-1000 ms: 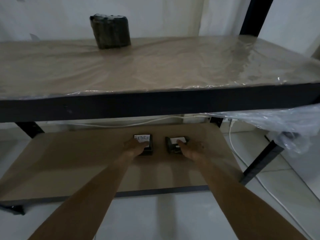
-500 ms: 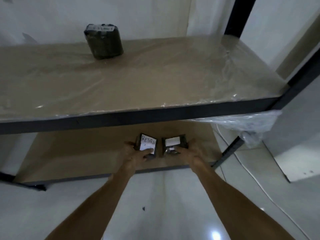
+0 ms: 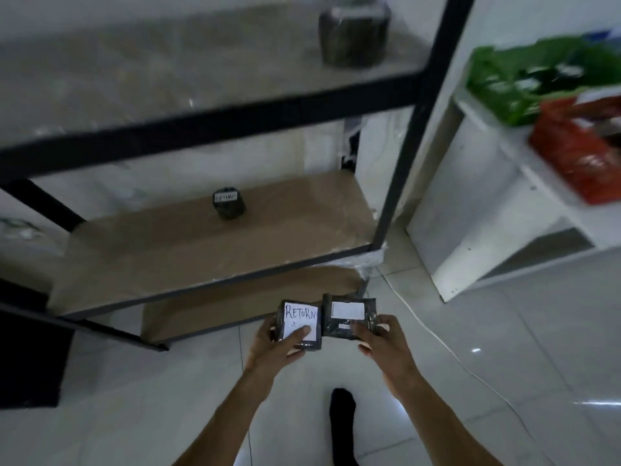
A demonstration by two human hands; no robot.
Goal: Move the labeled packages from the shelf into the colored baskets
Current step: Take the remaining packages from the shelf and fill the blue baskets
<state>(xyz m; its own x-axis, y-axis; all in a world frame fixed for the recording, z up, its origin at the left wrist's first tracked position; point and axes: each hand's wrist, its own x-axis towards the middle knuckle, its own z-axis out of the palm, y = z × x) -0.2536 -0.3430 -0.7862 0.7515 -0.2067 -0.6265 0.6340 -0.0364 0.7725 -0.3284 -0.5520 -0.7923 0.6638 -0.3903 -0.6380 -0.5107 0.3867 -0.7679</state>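
My left hand grips a dark wrapped package whose white label reads RETURN. Beside it, my right hand holds a second dark package with a white label I cannot read. Both are held over the floor in front of the shelf. Another dark package labelled RETURN stands on the middle shelf board. A fourth dark package sits on the upper board. A green basket and a red basket rest on a white unit at the right; each contains dark packages.
The black shelf post rises between the shelf and the white unit. A white cable trails across the tiled floor at the right. A dark sock-clad foot shows below my hands. A black object stands at the left.
Both hands have lifted their packages off the bottom board and drawn them back over the floor. The view has swung right, bringing the green and red baskets into sight.
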